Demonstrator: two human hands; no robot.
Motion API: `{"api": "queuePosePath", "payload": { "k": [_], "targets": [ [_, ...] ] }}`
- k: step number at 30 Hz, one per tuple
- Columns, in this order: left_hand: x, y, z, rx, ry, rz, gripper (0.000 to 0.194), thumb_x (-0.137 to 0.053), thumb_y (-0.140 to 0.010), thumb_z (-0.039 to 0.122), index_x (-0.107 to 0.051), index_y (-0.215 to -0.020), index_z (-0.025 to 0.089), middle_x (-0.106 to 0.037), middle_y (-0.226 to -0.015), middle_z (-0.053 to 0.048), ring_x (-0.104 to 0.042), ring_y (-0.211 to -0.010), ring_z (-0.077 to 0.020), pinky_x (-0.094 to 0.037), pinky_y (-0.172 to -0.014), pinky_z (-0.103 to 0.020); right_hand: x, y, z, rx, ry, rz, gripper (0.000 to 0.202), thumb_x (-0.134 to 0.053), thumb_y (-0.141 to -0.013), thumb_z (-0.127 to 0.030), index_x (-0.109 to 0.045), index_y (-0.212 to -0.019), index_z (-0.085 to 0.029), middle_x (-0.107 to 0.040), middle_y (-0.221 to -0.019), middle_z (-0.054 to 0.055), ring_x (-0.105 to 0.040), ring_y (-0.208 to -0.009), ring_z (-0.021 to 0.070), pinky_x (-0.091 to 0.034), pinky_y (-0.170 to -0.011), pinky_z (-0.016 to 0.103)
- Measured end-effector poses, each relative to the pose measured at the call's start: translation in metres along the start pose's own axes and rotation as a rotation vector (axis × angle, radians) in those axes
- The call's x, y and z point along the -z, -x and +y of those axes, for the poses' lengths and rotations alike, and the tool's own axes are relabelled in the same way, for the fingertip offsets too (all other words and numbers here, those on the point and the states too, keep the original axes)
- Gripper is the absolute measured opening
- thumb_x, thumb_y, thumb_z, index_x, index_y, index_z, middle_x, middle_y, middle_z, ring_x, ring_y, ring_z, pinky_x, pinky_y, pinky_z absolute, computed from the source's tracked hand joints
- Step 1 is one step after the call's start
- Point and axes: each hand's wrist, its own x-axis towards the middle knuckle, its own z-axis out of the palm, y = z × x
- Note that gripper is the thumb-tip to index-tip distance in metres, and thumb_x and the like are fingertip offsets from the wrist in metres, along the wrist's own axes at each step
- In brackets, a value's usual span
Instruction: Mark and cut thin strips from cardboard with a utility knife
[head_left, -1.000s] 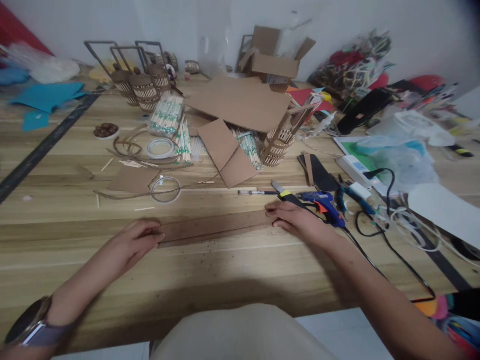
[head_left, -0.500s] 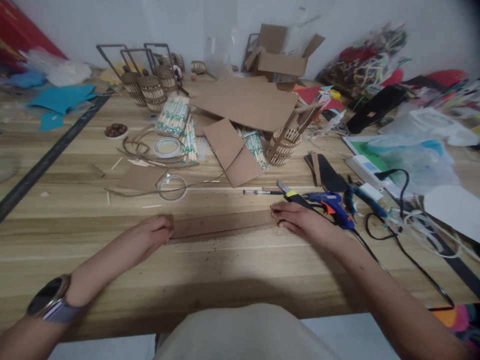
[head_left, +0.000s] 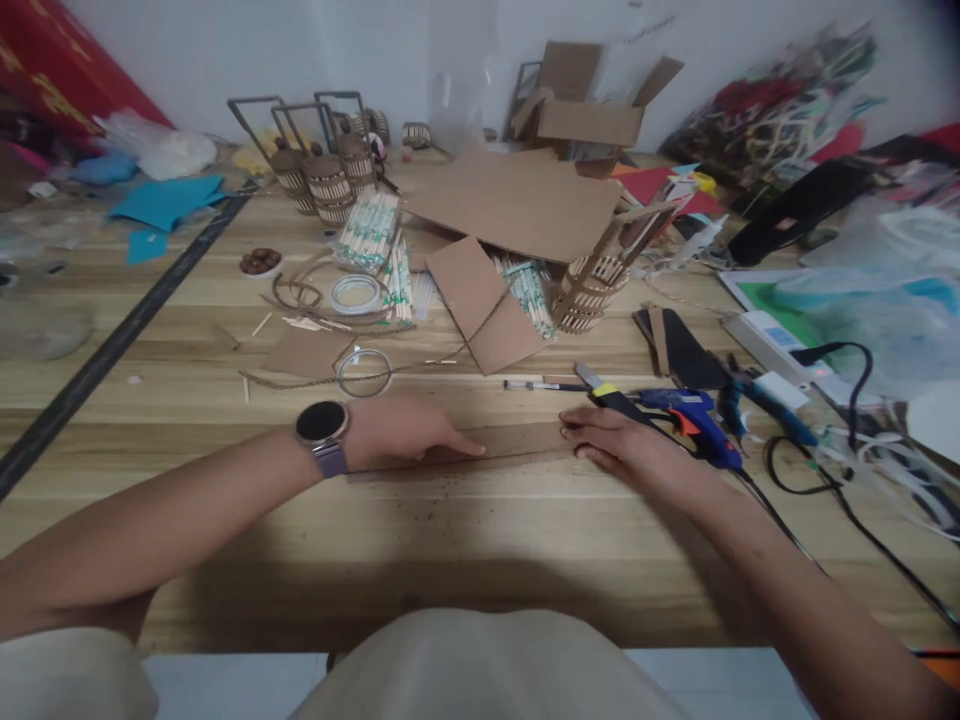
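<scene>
A long brown cardboard strip (head_left: 525, 440) lies flat on the wooden table in front of me, with a dark line along its length. My left hand (head_left: 401, 430) rests over the strip's left part, its index finger stretched out to the right along the surface; its other fingers are curled and partly hidden. At the strip's right end my right hand (head_left: 607, 437) has its fingertips on the cardboard, thumb below and fingers above. Just beyond that hand lie a utility knife (head_left: 600, 388) and a blue glue gun (head_left: 694, 420).
Behind the strip are a pen (head_left: 536, 385), a wire ring (head_left: 364, 373), tape (head_left: 355, 294) and cardboard pieces (head_left: 487, 310). A small stick-built bucket (head_left: 589, 295) stands further back. Pliers (head_left: 772, 405) and cables lie at the right.
My left hand has moved right from the strip's left end onto its middle, its index finger now extended. My right hand stays at the right end. The view has shifted slightly.
</scene>
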Motion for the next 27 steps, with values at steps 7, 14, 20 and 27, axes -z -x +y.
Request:
{"api": "queuePosePath", "payload": {
  "k": [7, 14, 20, 27],
  "targets": [
    [0.006, -0.008, 0.008, -0.004, -0.146, 0.001, 0.076, -0.049, -0.092, -0.002, -0.045, -0.149, 0.048, -0.072, -0.106, 0.002, -0.059, -0.076, -0.0168, -0.034, -0.064, -0.024, 0.000, -0.001, 0.000, 0.013, 0.003, -0.001, 0.031, -0.048, -0.102, -0.033, -0.073, -0.113, -0.017, -0.071, -0.126, 0.018, -0.068, -0.116, 0.0279, -0.058, -0.097, 0.041],
    [-0.005, 0.005, 0.002, -0.003, -0.182, 0.045, 0.072, -0.067, -0.086, 0.008, -0.050, -0.148, 0.042, -0.064, -0.109, -0.003, -0.060, -0.086, -0.0203, -0.036, -0.066, -0.025, 0.002, -0.002, 0.000, 0.005, 0.004, -0.020, 0.031, -0.049, -0.102, -0.032, -0.074, -0.110, -0.017, -0.071, -0.124, 0.017, -0.069, -0.115, 0.0276, -0.058, -0.097, 0.040],
    [-0.008, 0.011, 0.005, -0.008, -0.205, 0.069, 0.069, -0.063, -0.085, 0.008, -0.053, -0.147, 0.038, -0.062, -0.104, -0.005, -0.059, -0.083, -0.0206, -0.037, -0.064, -0.026, 0.004, -0.004, -0.003, -0.005, 0.035, -0.023, 0.032, -0.047, -0.103, -0.033, -0.074, -0.110, -0.017, -0.072, -0.123, 0.016, -0.069, -0.113, 0.0265, -0.057, -0.097, 0.039],
    [-0.013, 0.011, 0.012, 0.007, -0.244, 0.077, 0.070, -0.055, -0.085, 0.004, -0.052, -0.148, 0.034, -0.061, -0.105, -0.008, -0.059, -0.083, -0.0220, -0.038, -0.064, -0.028, 0.006, -0.005, -0.009, -0.015, 0.046, -0.021, 0.031, -0.046, -0.103, -0.031, -0.073, -0.111, -0.018, -0.072, -0.122, 0.016, -0.069, -0.114, 0.0261, -0.057, -0.098, 0.040]
  ]
}}
